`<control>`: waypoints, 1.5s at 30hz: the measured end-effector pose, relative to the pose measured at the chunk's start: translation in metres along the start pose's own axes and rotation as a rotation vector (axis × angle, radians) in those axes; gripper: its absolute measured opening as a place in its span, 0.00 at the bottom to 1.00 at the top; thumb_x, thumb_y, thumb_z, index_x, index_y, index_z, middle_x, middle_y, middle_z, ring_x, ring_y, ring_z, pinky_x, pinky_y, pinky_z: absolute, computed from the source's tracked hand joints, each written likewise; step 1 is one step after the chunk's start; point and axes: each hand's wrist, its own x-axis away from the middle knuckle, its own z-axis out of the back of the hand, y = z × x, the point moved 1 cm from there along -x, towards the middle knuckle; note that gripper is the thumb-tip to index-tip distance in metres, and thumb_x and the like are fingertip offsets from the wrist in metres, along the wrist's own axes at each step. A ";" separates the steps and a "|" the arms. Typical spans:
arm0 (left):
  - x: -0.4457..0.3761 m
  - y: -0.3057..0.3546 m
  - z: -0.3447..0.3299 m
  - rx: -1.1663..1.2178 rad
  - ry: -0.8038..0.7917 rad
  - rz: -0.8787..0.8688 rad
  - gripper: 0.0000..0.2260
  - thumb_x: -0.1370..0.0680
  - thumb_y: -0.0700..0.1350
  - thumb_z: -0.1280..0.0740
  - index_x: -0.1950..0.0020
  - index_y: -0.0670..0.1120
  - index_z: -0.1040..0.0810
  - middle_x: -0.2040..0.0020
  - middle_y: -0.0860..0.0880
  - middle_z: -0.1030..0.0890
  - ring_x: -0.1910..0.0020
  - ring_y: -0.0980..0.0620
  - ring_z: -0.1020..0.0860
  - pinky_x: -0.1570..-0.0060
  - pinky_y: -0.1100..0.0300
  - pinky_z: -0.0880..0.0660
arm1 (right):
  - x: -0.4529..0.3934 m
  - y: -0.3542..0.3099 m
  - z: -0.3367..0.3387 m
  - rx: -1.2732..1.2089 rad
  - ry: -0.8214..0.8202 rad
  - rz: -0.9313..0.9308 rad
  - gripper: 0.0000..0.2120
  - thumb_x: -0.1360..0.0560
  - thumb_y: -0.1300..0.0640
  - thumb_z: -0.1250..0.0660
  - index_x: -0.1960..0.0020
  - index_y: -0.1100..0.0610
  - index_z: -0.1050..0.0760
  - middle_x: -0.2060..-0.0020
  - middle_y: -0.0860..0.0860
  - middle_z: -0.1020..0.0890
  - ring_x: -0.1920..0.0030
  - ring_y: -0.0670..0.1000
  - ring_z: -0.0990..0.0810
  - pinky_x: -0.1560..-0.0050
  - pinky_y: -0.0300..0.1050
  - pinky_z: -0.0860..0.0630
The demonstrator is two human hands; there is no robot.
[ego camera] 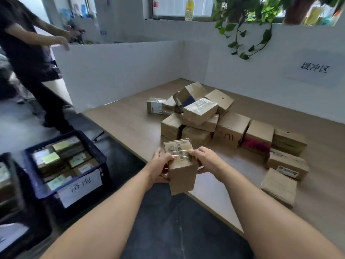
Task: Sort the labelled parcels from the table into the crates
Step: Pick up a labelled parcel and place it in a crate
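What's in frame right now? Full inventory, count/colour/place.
held parcel: 1, brown card with label on top, over the table's near edge, in both hands
parcels: about a dozen or more, brown card, heaped and spread on the table
table: 1, light wood, centre and right
crate: 1, dark blue, floor at left, holding labelled parcels, white sign on its front
second crate: 1, dark, far left edge, partly cut off
partition: white, behind the table
plant: 1, green, hanging at top right
bottle: 1, yellow, on the window sill
bystander: 1, dark clothes, upper left
left hand: grips the parcel's left side
right hand: grips its right side
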 end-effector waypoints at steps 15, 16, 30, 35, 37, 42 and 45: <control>0.019 -0.027 0.246 -0.031 0.318 0.008 0.13 0.20 0.51 0.39 0.39 0.45 0.32 0.46 0.47 0.24 0.49 0.51 0.24 0.52 0.45 0.20 | -0.069 -0.113 -0.233 0.152 -0.380 0.064 0.08 0.20 0.54 0.39 0.42 0.53 0.32 0.52 0.52 0.20 0.54 0.51 0.18 0.55 0.52 0.18; 0.019 -0.029 0.259 -0.047 0.358 0.011 0.13 0.20 0.51 0.38 0.41 0.44 0.31 0.47 0.48 0.23 0.50 0.52 0.24 0.52 0.45 0.20 | -0.076 -0.116 -0.247 0.199 -0.375 0.086 0.07 0.20 0.50 0.39 0.45 0.53 0.31 0.50 0.51 0.19 0.52 0.51 0.18 0.53 0.54 0.18; -0.027 -0.046 0.391 -0.142 0.623 -0.022 0.38 0.27 0.32 0.35 0.24 0.57 0.44 0.29 0.48 0.32 0.38 0.46 0.26 0.49 0.51 0.20 | -0.181 -0.165 -0.375 0.435 -0.527 0.285 0.21 0.23 0.58 0.32 0.37 0.44 0.36 0.50 0.49 0.22 0.55 0.48 0.19 0.61 0.42 0.19; -0.077 -0.038 0.439 -0.198 0.686 0.045 0.38 0.27 0.32 0.34 0.23 0.55 0.44 0.28 0.47 0.35 0.35 0.46 0.29 0.52 0.56 0.20 | -0.248 -0.187 -0.411 0.456 -0.621 0.284 0.33 0.24 0.59 0.31 0.26 0.41 0.43 0.53 0.45 0.25 0.56 0.47 0.20 0.62 0.40 0.20; -0.100 -0.033 0.457 -0.215 0.702 0.076 0.38 0.27 0.32 0.34 0.23 0.56 0.44 0.28 0.47 0.35 0.37 0.46 0.27 0.55 0.57 0.20 | -0.277 -0.195 -0.425 0.473 -0.646 0.274 0.36 0.24 0.59 0.31 0.25 0.40 0.47 0.51 0.46 0.25 0.55 0.47 0.20 0.60 0.41 0.19; -0.149 -0.032 0.498 -0.229 0.759 0.138 0.33 0.25 0.35 0.33 0.25 0.56 0.41 0.28 0.47 0.35 0.40 0.49 0.26 0.59 0.60 0.24 | -0.337 -0.202 -0.461 0.493 -0.709 0.255 0.44 0.25 0.60 0.31 0.23 0.38 0.56 0.40 0.47 0.24 0.52 0.47 0.20 0.55 0.44 0.18; -0.165 -0.047 0.521 -0.258 0.793 0.196 0.33 0.25 0.34 0.33 0.26 0.55 0.40 0.28 0.48 0.34 0.37 0.49 0.27 0.49 0.55 0.22 | -0.359 -0.198 -0.487 0.508 -0.767 0.231 0.45 0.25 0.60 0.30 0.23 0.38 0.57 0.37 0.49 0.24 0.51 0.48 0.20 0.56 0.44 0.18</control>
